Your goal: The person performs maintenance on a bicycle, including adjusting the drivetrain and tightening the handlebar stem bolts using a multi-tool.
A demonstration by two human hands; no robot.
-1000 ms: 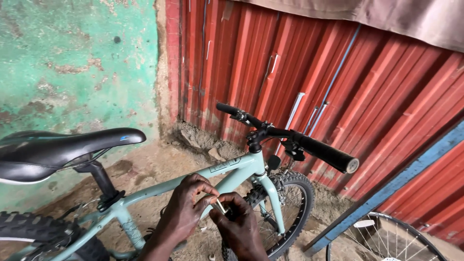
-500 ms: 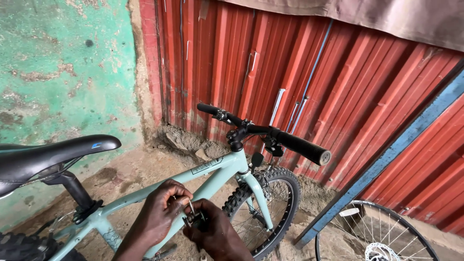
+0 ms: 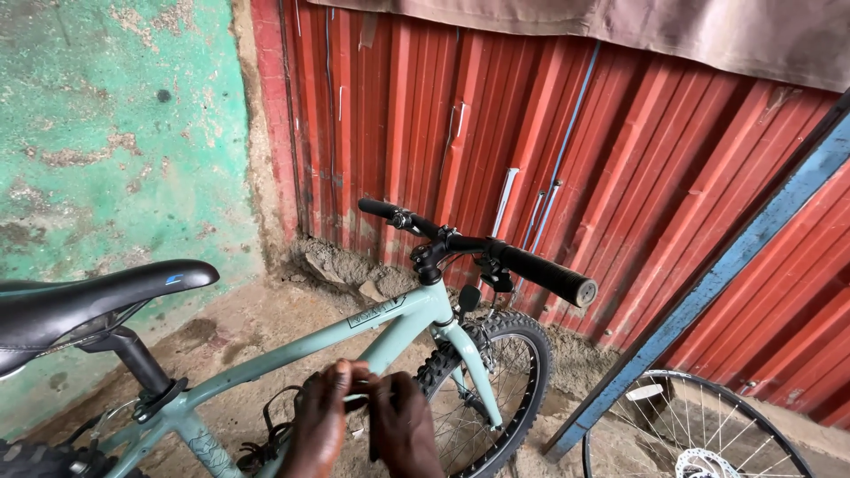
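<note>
Left hand [image 3: 320, 425] and right hand [image 3: 403, 425] pressed close together, fingertips meeting in a pinch on something small and pale at the down tube [image 3: 372, 358] of a pale green mountain bike [image 3: 354, 332]; too hidden by the fingers to name. Both hands right against that tube, just below the top tube, behind the front wheel [image 3: 496, 389] and ahead of the black saddle [image 3: 88, 301]. Loose black cable [image 3: 270, 434] hanging just left of the left hand, low beside the tube.

Risks, as a judgement: small part slipping out of the pinch and dropping onto the dirt floor [image 3: 257, 327] under the tube, hard to find there; bike rolling or tipping toward the red corrugated wall [image 3: 531, 150] if pushed sideways, with no stand visible; cable snagging on a finger. Spare spoked wheel [image 3: 699, 434] well apart, right of the front wheel.
</note>
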